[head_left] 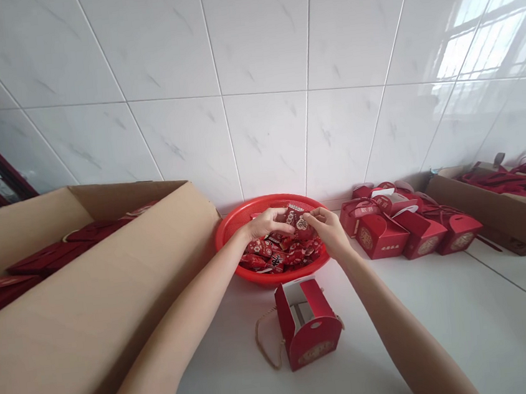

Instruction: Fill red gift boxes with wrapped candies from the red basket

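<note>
A red plastic basket (276, 277) stands against the tiled wall, with several red wrapped packets (276, 259) inside. Over it, my left hand (272, 222) and my right hand (325, 227) hold one dark red packet (299, 221) with pale printing between them. The fingers of my left hand are bent against its left side; the thumb and fingers of my right hand pinch its right edge. Just in front of the basket stands a small red box (314, 339) with its top open and a rope handle (259, 341) lying out to the left.
A large cardboard box (155, 246) holding red boxes fills the left side. Several small red gift boxes (384, 237) stand right of the basket. Beyond them, another cardboard box (495, 216) holds red items with ribbons, on the white table (445, 316).
</note>
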Available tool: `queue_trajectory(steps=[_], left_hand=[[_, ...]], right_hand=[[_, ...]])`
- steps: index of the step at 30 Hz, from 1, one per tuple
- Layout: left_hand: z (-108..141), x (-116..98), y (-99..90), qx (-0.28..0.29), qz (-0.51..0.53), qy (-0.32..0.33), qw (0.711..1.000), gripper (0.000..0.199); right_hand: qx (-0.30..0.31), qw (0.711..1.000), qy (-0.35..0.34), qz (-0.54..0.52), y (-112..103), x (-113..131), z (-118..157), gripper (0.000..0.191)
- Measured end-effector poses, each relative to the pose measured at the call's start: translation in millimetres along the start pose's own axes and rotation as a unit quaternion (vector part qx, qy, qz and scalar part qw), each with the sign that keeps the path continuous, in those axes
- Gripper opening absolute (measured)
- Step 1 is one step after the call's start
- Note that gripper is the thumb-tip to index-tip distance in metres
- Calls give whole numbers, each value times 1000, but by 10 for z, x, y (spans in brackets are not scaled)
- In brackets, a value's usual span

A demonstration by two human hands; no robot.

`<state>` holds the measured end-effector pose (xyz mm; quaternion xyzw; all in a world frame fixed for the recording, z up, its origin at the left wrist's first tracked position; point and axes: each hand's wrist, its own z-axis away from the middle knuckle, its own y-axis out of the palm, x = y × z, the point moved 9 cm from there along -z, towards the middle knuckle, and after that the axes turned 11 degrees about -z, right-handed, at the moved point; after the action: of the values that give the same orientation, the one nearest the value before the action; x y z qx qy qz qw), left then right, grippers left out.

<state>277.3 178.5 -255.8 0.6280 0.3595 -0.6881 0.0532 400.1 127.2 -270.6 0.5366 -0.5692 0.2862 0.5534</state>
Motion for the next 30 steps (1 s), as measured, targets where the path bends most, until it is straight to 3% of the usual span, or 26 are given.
queue_trajectory(steps=[12, 26, 30], left_hand=[[-13, -28, 47, 15, -1, 18, 1000, 46], [-8, 28, 39, 18, -16, 18, 1000, 62], [-41, 125, -81, -40, -16, -17, 999, 57]], right_hand=[[33, 998, 39, -36, 90, -38, 3, 35], [94, 995, 14, -22, 139, -80, -19, 33], [65, 998, 1, -18, 104, -36, -8, 31]])
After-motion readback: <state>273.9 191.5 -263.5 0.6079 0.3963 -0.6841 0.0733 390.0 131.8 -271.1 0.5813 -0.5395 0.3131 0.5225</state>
